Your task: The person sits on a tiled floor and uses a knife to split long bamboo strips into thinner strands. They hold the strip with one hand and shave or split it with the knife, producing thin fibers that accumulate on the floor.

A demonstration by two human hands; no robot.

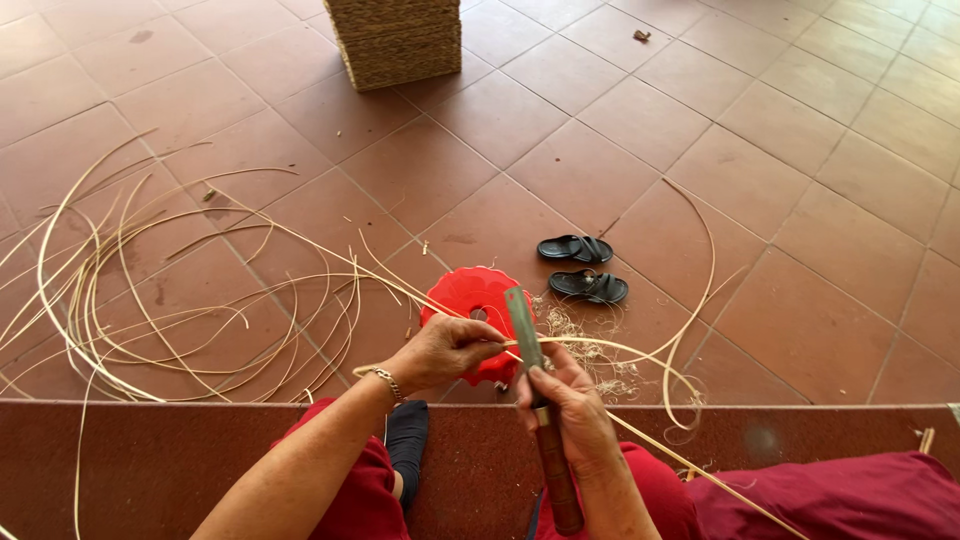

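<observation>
My right hand (568,412) grips a knife (525,330) by its brown wooden handle, the grey blade pointing up and away. My left hand (440,350) pinches a thin pale rattan strip (610,348) just left of the blade, and the strip crosses the blade edge. The strip runs on to the right, loops and trails down past my right knee. A metal bracelet sits on my left wrist. Both legs are in dark red cloth.
A red plastic stool (470,295) stands just beyond my hands, with pale shavings (590,355) around it. Several long rattan strips (150,300) sprawl over the tiled floor at left. A pair of black sandals (583,268) lies beyond. A woven basket (395,40) stands at the top.
</observation>
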